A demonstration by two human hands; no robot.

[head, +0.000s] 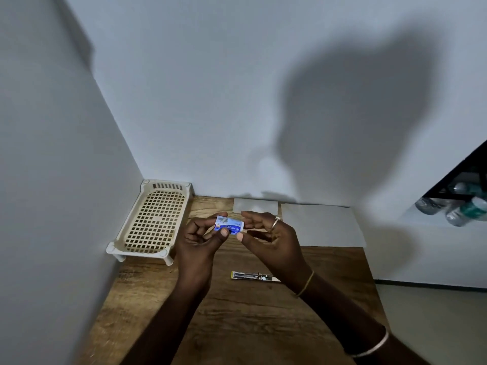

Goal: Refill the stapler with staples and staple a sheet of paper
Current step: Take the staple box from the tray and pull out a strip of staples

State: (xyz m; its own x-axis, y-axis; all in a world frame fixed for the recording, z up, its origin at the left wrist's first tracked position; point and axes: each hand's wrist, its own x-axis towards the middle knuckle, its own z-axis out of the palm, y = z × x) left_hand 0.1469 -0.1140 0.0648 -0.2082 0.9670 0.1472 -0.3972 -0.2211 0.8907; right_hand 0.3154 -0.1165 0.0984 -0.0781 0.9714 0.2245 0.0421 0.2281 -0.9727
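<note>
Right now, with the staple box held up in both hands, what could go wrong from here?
1. The staple box is held in the air by the left hand, with the right hand at its end; opened there, staples might spill onto the table.
2. The stapler lies open just under the right wrist and could get knocked.
</note>
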